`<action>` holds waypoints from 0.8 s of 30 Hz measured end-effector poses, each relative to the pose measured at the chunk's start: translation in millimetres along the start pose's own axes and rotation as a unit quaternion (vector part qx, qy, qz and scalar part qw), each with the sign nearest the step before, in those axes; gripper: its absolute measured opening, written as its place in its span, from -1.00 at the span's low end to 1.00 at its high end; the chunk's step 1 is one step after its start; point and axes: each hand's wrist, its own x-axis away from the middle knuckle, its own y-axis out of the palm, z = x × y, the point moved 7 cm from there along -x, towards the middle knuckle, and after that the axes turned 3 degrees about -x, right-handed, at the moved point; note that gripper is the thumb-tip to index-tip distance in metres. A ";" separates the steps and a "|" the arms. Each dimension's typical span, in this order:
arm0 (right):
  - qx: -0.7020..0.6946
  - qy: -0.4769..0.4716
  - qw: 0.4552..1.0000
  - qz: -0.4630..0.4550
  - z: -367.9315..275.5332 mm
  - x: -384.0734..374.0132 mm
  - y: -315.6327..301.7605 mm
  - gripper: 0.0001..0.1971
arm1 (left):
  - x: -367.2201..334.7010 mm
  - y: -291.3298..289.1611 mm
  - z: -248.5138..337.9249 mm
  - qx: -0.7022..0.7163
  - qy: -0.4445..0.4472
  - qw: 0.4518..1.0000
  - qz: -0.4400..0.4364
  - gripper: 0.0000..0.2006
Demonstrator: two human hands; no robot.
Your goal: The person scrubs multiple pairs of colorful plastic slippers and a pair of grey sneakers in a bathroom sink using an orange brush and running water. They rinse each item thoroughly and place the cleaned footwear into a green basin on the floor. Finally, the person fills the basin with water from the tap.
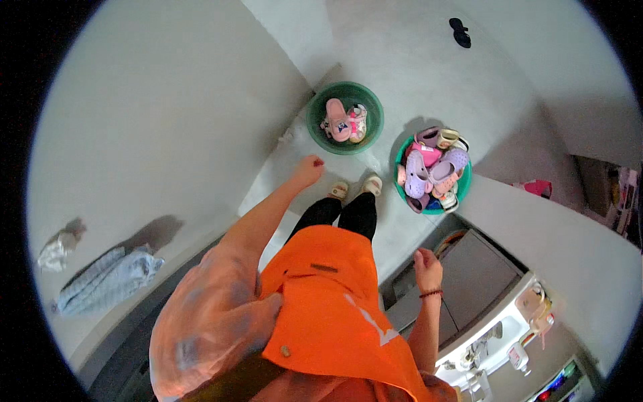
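My left hand (pixel 309 171) hangs in the air with its fingers curled in, and no object shows in it. Nearest to it stands a green basin (pixel 315 136) on the floor, holding a pink slide sandal (pixel 338 122) and a pink-and-white sandal (pixel 358 123). On the right side, my right hand (pixel 429 270) is also loosely closed with nothing visible in it, a dark bracelet at the wrist. Farther ahead of that hand is a second green basin (pixel 468 182), heaped with clogs, among them a lilac clog (pixel 416 174). Neither hand touches a basin.
A washbasin counter (pixel 499 342) with a grey cabinet (pixel 469 271) is at my right. A pale wall rises on the left, where a blue-grey towel (pixel 107 281) hangs. A black sandal (pixel 461 33) lies far off on the floor. My feet stand between the two basins.
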 end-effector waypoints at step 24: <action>-0.451 0.326 0.831 0.022 111.4 -480.7 444.9 -0.47 | 114.4 111.3 -270.3 0.266 -0.479 0.836 0.017 -0.70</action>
